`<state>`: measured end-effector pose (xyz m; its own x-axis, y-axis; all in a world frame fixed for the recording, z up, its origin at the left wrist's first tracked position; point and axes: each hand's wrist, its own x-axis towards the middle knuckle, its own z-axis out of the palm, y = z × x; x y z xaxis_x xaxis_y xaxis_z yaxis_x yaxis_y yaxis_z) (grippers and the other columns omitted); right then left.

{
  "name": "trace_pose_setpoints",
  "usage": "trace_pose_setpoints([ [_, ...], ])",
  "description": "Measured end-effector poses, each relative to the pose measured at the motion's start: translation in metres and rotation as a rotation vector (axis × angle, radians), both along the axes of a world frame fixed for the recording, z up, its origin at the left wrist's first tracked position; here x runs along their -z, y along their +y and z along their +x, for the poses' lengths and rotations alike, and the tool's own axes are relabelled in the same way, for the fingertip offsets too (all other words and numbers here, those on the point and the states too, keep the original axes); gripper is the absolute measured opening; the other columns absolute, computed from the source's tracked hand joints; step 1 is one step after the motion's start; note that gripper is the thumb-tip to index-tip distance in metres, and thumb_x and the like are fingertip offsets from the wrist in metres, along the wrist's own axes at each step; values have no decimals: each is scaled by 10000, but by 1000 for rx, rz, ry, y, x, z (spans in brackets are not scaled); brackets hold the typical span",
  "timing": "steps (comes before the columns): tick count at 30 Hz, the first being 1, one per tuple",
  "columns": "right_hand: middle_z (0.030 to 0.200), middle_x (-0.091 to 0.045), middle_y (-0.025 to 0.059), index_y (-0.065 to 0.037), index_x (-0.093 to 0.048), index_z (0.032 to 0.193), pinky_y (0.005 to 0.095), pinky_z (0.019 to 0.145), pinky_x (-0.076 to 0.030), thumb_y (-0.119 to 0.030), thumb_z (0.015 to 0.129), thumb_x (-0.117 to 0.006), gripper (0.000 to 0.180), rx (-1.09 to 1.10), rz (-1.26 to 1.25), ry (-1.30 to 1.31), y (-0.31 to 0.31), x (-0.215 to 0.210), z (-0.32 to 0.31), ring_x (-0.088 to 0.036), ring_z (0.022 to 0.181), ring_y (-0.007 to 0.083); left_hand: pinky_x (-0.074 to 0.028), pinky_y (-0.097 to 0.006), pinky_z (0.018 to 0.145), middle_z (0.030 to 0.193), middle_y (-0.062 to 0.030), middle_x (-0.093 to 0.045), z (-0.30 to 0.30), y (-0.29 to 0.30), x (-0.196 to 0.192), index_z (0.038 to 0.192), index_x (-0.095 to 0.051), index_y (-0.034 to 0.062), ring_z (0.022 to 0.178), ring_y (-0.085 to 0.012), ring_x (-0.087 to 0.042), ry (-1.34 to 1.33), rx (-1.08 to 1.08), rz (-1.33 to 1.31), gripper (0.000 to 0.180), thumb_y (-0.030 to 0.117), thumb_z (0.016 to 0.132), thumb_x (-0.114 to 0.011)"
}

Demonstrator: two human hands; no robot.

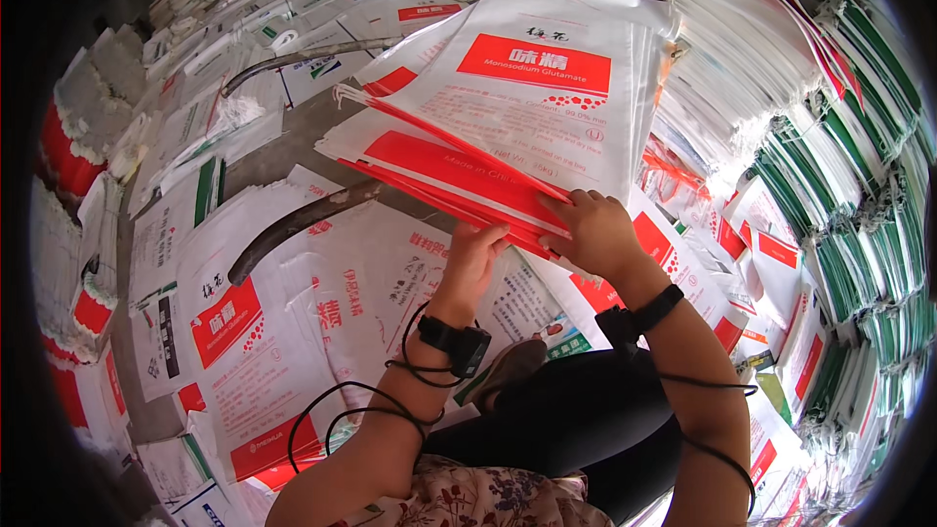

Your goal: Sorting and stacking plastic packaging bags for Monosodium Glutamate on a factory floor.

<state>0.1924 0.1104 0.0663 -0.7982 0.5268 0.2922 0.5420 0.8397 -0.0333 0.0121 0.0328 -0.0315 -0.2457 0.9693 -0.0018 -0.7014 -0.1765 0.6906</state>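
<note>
In the head view, my right hand (597, 234) pinched the near edge, close to the right corner, of the red-and-white bag stack (537, 117) before my knees. My left hand (471, 262) met that edge further left; I couldn't tell whether its half-hidden fingers pinched.

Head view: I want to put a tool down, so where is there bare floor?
A small grey floor patch shows left of the held red-and-white printed bags, above the lower dark curved rod; a narrow grey strip runs beside the left-hand red-and-white stacks. Crowded: the right side, with green-and-white stacked bags.
</note>
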Motion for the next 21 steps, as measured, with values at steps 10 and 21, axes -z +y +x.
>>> trace_pose_setpoints([
  [10, 908, -623, 85, -214, -611, 1259, 374, 743, -511, -199, 831, -609, 428, -34, 174, -51, 14, 9, 1, -643, 802, 261, -506, -393, 937, 1244, -70, -573, 11, 23, -15, 1299, -496, 87, 1135, -213, -578, -102, -167, -163, 476, 68, 858, -673],
  [21, 793, -576, 94, -325, -536, 1356, 376, 583, -500, 9, 747, -551, 695, 103, 534, -28, -16, -136, 58, -583, 611, 282, -583, -305, 757, 1097, -71, -632, -69, 46, -37, 1231, -541, 56, 935, -184, -664, 47, -428, 4, 361, 277, 950, -591],
])
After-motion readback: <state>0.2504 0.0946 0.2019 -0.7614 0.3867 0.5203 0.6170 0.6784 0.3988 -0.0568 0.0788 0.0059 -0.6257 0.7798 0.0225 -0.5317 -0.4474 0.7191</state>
